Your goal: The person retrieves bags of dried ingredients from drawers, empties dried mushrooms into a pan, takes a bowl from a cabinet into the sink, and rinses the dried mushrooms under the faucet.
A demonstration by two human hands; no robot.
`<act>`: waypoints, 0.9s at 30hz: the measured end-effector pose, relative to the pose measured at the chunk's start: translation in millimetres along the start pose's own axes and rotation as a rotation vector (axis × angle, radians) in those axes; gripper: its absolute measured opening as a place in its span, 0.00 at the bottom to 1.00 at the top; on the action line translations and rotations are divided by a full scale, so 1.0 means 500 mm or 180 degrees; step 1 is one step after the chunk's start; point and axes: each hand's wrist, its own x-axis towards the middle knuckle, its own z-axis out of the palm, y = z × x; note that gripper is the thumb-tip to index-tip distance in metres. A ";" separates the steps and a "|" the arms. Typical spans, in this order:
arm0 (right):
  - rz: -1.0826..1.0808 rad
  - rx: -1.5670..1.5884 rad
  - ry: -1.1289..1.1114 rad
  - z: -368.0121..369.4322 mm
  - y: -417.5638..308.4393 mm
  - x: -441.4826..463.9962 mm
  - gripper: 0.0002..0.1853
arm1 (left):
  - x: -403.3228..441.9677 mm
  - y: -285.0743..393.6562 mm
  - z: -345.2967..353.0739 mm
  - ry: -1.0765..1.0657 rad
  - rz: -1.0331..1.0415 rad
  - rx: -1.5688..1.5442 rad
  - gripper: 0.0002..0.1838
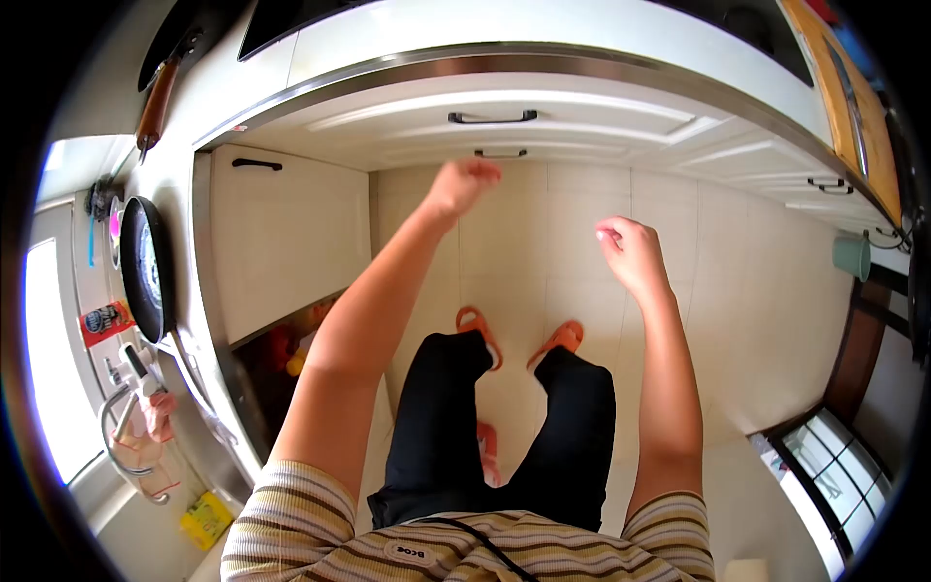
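My left hand (pixel 464 188) is raised in front of the white drawers (pixel 388 118), near a black handle (pixel 500 153). Its fingers are curled together, and nothing shows in them. To the right, my right hand (pixel 630 252) hangs over the tiled floor (pixel 582 209), fingers bent in toward the palm with no object visible. Neither hand touches the cabinets. Both forearms reach forward from striped sleeves, and the hands are well apart.
Along the left are a frying pan (pixel 147 270), a faucet (pixel 114 427) and a yellow packet (pixel 206 520). A wooden-handled pan (pixel 158 107) lies at the upper left. A green bin (pixel 851 257) hangs at right, below a cutting board (pixel 834 97).
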 end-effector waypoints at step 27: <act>-0.0452 -0.1623 0.1827 0.171 0.223 0.358 0.17 | 0.321 -0.550 0.245 0.1708 0.1302 0.3583 0.17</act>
